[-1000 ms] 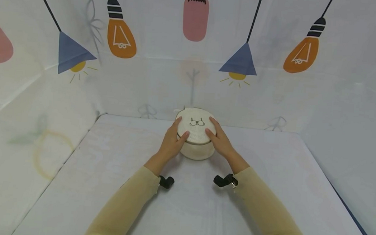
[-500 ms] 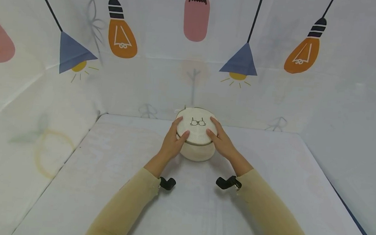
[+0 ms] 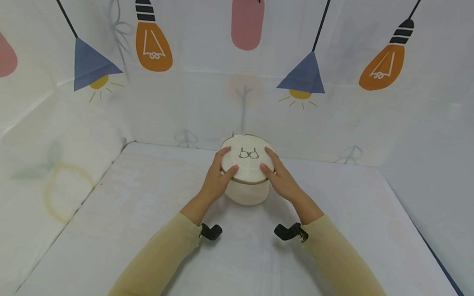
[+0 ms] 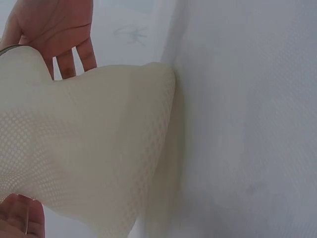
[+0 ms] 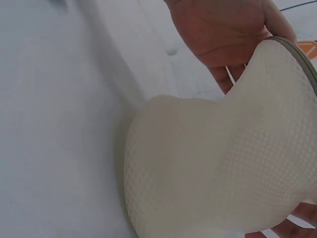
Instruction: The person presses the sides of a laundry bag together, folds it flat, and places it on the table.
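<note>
Here come your sleeves first, the left sleeve [image 3: 156,261] and the right sleeve [image 3: 348,268] both pale tan, reaching in from the near side of the mesh laundry bag [image 3: 248,172]. Just ahead, still on the bag's near side, a black wrist mount [image 3: 211,232] juts from your left cuff, and another black mount [image 3: 286,231] from your right.

Now the grip: your left hand [image 3: 219,178] has the bag's left side, your right hand [image 3: 280,180] its right, thumbs on the round top, fingers spread along the rim and holding it from both sides. Your wrist views show several fingers slipping behind the mesh, out of sight.

And there's the bag itself, cream, dark-rimmed, tilted with its drawing [image 3: 249,153] facing you; whether its base touches the white surface [image 3: 238,266] beneath it, you can't tell. Beyond the bag rises the white backdrop [image 3: 207,105], with a pink lamp print [image 3: 247,22] above the bag and an orange bulb print [image 3: 153,48] up to its left.
</note>
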Demonstrator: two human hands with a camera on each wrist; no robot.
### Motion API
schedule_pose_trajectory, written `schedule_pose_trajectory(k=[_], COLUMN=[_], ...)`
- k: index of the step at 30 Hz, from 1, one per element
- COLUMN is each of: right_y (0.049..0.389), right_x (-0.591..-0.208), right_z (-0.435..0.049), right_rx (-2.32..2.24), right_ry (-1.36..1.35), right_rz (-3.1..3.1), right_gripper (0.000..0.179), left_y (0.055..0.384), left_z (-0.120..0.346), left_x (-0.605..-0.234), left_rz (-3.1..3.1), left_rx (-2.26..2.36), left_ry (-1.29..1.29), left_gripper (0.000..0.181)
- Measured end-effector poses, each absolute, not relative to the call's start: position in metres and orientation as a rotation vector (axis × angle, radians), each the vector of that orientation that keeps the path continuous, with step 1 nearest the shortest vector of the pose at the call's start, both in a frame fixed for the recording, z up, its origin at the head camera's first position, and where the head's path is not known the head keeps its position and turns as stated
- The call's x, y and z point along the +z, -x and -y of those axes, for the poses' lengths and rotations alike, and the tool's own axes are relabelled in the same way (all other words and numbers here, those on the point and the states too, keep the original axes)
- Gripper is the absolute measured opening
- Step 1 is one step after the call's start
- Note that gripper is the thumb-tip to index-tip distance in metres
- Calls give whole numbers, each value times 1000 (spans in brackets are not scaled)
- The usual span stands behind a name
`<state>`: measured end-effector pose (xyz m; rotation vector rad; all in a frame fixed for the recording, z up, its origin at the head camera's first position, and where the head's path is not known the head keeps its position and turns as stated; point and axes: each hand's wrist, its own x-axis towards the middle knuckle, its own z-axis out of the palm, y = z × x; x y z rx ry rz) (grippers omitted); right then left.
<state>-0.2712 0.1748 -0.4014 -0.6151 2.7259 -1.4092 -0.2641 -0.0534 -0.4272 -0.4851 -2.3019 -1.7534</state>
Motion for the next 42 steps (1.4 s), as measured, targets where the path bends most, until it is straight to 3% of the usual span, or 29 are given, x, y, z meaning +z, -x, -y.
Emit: schedule_pose_trajectory(k=[15, 26, 32, 42], right_y=[264, 260, 257, 260], right_x=[-406, -402, -399, -410], right_z=[-173, -175, -173, -165], right_rx=[-1601, -1403, -1343, -1653], right_ry=[621, 595, 554, 519], right_rz=[-2684, -2764, -2760, -2529], right_gripper=[56, 61, 62, 60], left_y=[263, 263, 250, 237], left_z=[53, 55, 56, 50], left_x=[-427, -428, -410, -400], left_rz=[2312, 2262, 2213, 2023], left_rx=[-1869, -1981, -2109, -2250], left_ry=[563, 557, 549, 510], left_gripper=[63, 63, 65, 61])
